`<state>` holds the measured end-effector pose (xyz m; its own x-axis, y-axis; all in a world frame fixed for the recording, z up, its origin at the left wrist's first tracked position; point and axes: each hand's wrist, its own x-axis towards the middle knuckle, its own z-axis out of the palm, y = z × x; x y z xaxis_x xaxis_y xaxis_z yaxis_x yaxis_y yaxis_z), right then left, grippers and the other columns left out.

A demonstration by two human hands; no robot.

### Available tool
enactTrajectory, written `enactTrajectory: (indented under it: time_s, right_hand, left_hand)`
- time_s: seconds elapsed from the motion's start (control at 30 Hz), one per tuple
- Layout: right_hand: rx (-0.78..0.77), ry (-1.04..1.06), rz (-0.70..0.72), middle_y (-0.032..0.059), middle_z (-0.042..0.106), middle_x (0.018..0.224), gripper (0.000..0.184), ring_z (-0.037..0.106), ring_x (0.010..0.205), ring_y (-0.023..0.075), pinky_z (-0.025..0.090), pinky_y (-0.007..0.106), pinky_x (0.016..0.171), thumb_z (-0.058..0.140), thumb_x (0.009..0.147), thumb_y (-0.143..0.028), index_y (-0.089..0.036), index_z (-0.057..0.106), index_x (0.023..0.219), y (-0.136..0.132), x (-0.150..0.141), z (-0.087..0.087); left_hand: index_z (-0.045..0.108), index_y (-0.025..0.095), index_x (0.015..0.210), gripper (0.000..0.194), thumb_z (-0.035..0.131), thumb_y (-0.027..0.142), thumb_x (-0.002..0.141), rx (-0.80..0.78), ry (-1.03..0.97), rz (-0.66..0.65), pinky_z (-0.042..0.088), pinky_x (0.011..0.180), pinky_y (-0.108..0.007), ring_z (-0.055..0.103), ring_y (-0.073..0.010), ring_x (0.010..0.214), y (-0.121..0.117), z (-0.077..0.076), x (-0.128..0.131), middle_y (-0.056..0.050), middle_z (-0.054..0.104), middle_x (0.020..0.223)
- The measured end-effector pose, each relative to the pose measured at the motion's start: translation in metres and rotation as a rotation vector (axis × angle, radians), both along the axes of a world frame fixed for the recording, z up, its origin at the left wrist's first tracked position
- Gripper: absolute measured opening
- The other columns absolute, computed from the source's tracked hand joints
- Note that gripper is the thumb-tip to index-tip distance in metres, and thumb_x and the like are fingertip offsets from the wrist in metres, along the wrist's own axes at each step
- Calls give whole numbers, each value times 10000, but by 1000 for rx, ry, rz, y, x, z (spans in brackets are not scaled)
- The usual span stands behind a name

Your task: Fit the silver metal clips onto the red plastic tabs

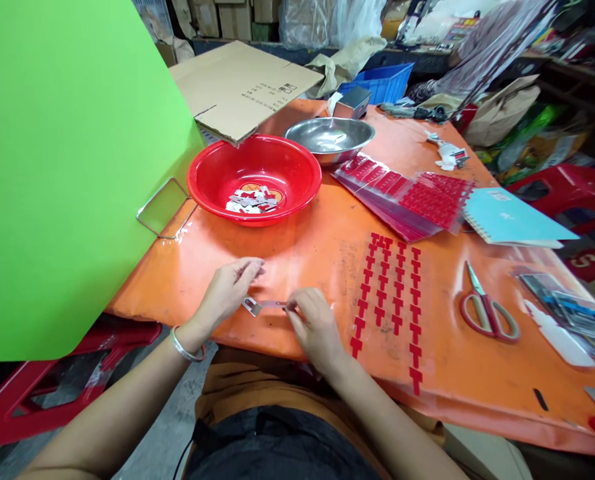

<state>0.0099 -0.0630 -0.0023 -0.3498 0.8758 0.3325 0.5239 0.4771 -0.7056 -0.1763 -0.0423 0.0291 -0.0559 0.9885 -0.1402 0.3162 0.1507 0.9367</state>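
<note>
My left hand and my right hand meet over the near edge of the orange table. Between them lies a small flat metal piece with a hole at its left end. The left fingers pinch its left end and the right fingers press on its right end. Just right of my right hand, rows of small red T-shaped stickers are stuck on the tabletop. A red basin farther back holds several similar metal pieces.
A steel bowl stands behind the basin. Sheets of red stickers and a blue notebook lie at right. Red-handled scissors and a white bottle rest near the right edge. A green panel blocks the left. Flat cardboard lies behind.
</note>
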Motion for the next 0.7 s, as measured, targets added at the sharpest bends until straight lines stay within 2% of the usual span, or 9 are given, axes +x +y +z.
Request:
enactTrajectory:
  time_s: [0.07,0.13,0.2,0.3,0.47,0.6,0.7]
  right_hand:
    - [91,67,61,53,604,861,162,541,822,175,474,322,738,462,877,-132,-217,584,813,-8,16,2]
    - [120,76,70,55,602,928,170,560,870,173,493,326,766,468,880,-125,-234,599,878,-15,31,3]
    - [133,58,10,66,594,998,215,571,940,179,502,344,815,465,878,-107,-246,599,972,-22,44,3]
    - [154,18,-129,84,590,1044,287,568,996,195,492,386,872,464,868,-89,-238,581,1083,-29,65,3]
    - [148,-70,-274,74,614,955,273,558,923,220,487,413,812,499,862,-132,-236,612,1088,-37,99,1]
    - [168,-256,-229,111,607,1051,389,500,1006,262,441,461,866,482,863,-132,-221,574,1230,-40,97,-6]
    - [155,-425,-194,128,577,1188,437,452,1077,300,411,470,869,468,858,-121,-221,552,1275,-39,82,-11]
  left_hand:
    - [687,126,899,367,524,449,840,-218,-145,-221,507,667,-263,626,-149,714,-5,-1,10,-72,696,828]
    - [706,129,847,300,626,409,772,-359,-275,-429,493,647,-244,603,-127,652,-11,-4,22,-40,685,737]
    - [716,136,842,250,691,351,717,-384,-343,-480,477,637,-230,594,-120,633,-15,-8,35,-22,680,705]
    - [726,148,838,219,662,338,752,-248,-203,-399,436,583,-222,596,-133,618,-21,-12,52,-28,688,694]
    - [722,194,923,189,547,209,853,123,331,-328,452,689,-270,642,-183,767,-27,-16,73,-50,719,858]
    - [713,190,888,217,497,170,881,292,626,-376,475,732,-302,631,-194,787,-31,-24,80,-72,696,850]
    - [711,183,878,207,505,155,880,353,727,-409,487,747,-309,624,-199,799,-32,-29,80,-76,684,817]
